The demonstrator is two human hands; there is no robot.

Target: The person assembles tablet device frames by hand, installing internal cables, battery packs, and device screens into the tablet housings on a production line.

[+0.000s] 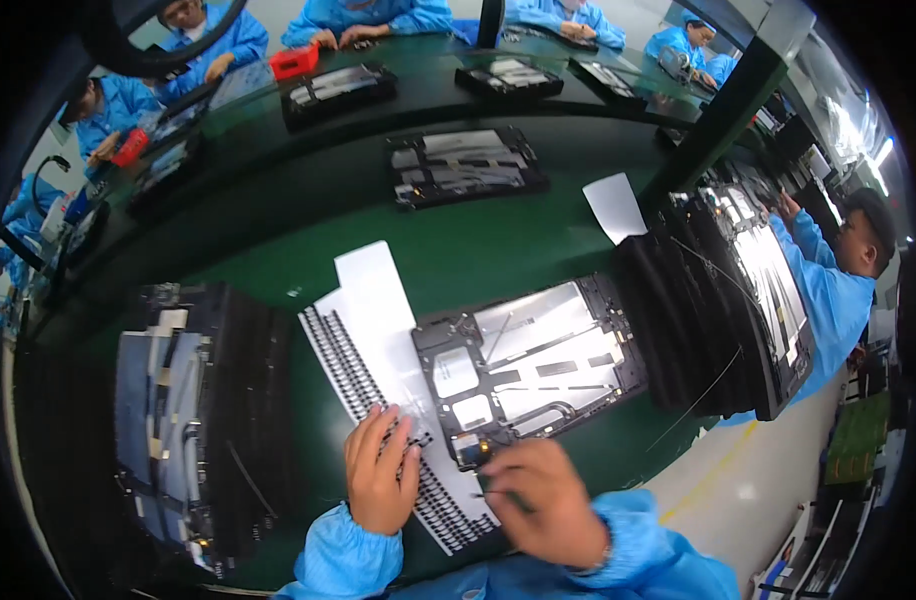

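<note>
My left hand (380,475) lies with fingers stretched out on a white strip sheet (350,370) lined with rows of small black pieces. Just right of that sheet is an open flat electronic device (538,370), with a black frame, silver panels and thin cables. At its near left corner, my right hand (548,505) has thumb and fingers pinched together. A small dark bit shows at those fingertips, too small to name. A plain white sheet (368,275) lies partly under the strip sheet.
Tall stacks of black trays stand at left (248,420) and right (688,320), with similar devices on top. Beyond, a tray with a device (465,165) sits on a dark belt. A green post (723,120) rises at right. A co-worker in blue (828,290) stands beside the right stack.
</note>
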